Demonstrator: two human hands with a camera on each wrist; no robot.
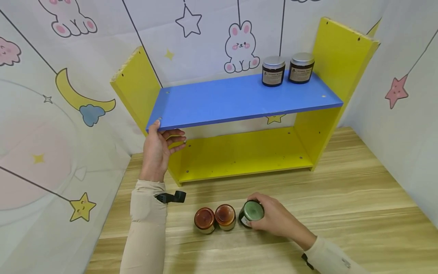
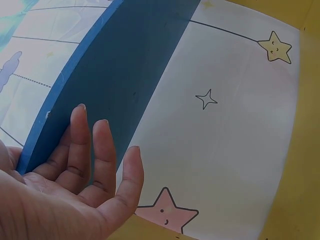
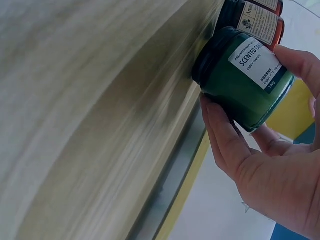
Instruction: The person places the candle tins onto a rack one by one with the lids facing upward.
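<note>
My right hand grips a green glass scented candle jar at the front of the table, thumb on the near side and fingers round the far side. A white label faces the camera in the right wrist view, and the jar's dark end points toward the tabletop. Left of it, two amber candle jars stand side by side. My left hand holds the front left corner of the blue shelf board, thumb on top and bent fingers underneath.
Two dark jars with silver lids stand at the right end of the blue board. Yellow side panels and a yellow bottom board make up the shelf, which stands on the wood-grain table against patterned cloth.
</note>
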